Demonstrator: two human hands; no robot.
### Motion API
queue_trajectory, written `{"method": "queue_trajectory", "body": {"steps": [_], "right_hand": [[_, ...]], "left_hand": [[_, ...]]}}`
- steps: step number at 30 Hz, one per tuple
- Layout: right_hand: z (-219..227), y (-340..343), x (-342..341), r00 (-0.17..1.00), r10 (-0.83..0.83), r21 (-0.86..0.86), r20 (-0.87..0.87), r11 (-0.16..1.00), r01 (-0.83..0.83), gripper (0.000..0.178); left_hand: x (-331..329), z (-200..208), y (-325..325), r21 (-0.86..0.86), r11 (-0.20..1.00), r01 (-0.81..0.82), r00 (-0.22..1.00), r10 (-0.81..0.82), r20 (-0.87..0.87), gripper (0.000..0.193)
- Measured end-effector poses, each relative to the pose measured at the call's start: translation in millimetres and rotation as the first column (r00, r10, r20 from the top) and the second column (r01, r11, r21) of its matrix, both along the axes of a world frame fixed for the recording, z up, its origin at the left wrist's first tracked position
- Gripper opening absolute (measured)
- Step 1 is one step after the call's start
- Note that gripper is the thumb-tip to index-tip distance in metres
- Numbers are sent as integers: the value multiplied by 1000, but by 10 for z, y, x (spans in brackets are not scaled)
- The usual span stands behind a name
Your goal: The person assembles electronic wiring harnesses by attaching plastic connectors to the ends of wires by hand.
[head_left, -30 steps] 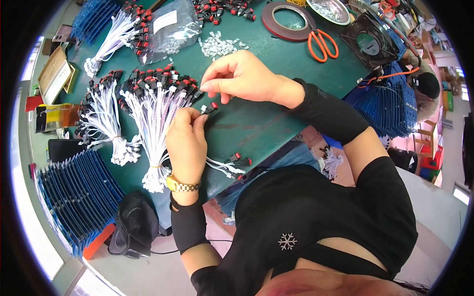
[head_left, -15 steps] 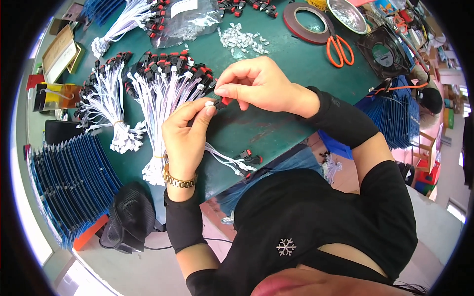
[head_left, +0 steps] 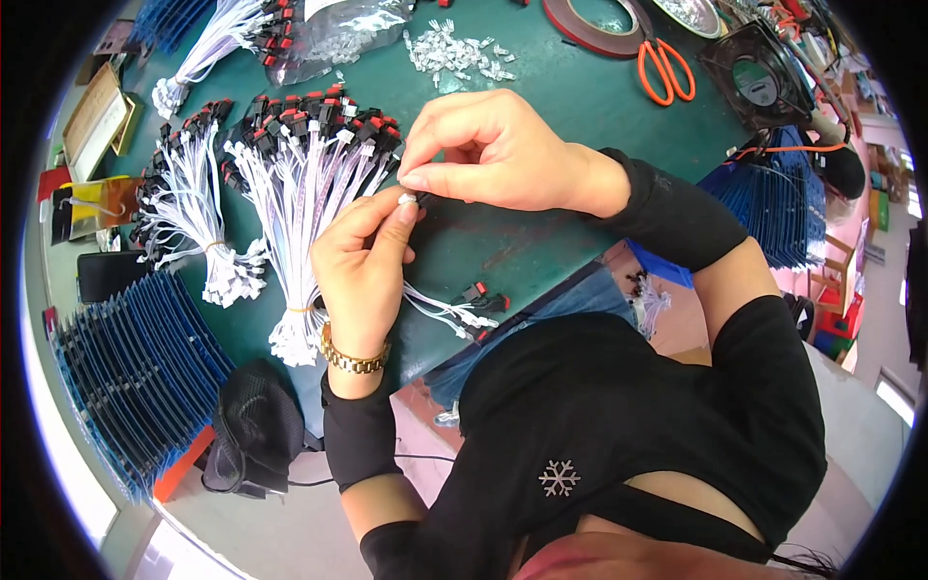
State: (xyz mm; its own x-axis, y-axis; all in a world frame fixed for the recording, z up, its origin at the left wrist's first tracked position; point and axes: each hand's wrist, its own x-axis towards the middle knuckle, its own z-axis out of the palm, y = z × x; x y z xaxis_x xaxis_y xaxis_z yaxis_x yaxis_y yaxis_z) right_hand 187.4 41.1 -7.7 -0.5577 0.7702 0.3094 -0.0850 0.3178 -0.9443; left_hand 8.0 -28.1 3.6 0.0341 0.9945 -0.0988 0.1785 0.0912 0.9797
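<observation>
My left hand (head_left: 358,275) is closed, thumb and forefinger pinching a small white connector (head_left: 407,199) with a dark piece beside it. Just above it, my right hand (head_left: 498,150) is closed with its fingertips pressed together close to the connector; what they hold, if anything, is hidden. White cables (head_left: 440,307) with black-and-red plugs (head_left: 476,293) lie on the table right of my left wrist. Beyond my left hand spreads a large tied bundle of white cables (head_left: 304,208) with black-and-red plugs at its far end.
A second cable bundle (head_left: 208,208) lies farther left. Small clear plastic pieces (head_left: 454,56) are heaped ahead, beside a plastic bag (head_left: 338,39). Orange-handled scissors (head_left: 665,72), a tape roll (head_left: 561,14) and a black fan (head_left: 752,79) sit at far right. Blue racks (head_left: 140,367) stand at left.
My right hand has shifted slightly left and up, closer over the connector. The red part that showed between my hands is now hidden. The whole view has shifted slightly.
</observation>
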Motion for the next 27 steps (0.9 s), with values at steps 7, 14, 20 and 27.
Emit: {"method": "queue_trajectory", "body": {"steps": [7, 14, 20, 27], "right_hand": [[-29, -46, -38, 995, -77, 123, 56, 990, 69, 7], [-19, -62, -48, 998, -67, 79, 10, 995, 66, 7], [-17, -54, -45, 996, -89, 138, -9, 986, 89, 6], [-1, -50, -53, 995, -94, 99, -14, 991, 95, 11]], "left_hand": [[22, 36, -27, -23, 999, -21, 999, 21, -27, 14], [5, -34, -38, -2, 1000, -26, 991, 26, 134, 18], [5, -25, -32, -6, 999, -35, 993, 35, 113, 15], [-10, -8, -26, -3, 999, -37, 993, 37, 116, 14]]}}
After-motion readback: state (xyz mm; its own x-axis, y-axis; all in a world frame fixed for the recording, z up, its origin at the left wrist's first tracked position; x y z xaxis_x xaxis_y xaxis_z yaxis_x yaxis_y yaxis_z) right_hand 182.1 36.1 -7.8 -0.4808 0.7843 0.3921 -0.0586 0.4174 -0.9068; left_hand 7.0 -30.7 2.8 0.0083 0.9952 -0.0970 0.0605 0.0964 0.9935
